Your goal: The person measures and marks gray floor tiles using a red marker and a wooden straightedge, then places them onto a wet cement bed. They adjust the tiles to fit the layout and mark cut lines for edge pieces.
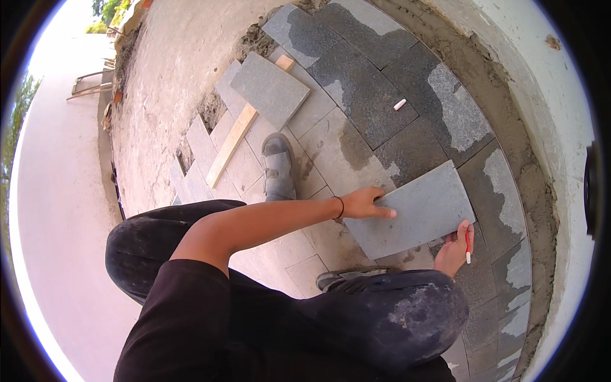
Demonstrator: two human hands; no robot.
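A grey rectangular stone tile (414, 204) lies at an angle over the laid pavers, between my two hands. My left hand (370, 204) grips its upper left edge, thumb on top and fingertips curled over the edge. At the lower right corner, my right hand (455, 248) holds a red and white pen-like marker (468, 248) while its fingers also touch the tile. A small white piece (400, 104), perhaps a cap or chalk, rests on a dark paver beyond the tile.
Another loose grey tile (270, 90) lies across a wooden batten (226, 153) at the upper left. My shoe (278, 167) stands on the pavers. A mortar strip (533, 197) runs along the white wall (573, 114) at right. A pale rough surface (165, 70) spreads beyond.
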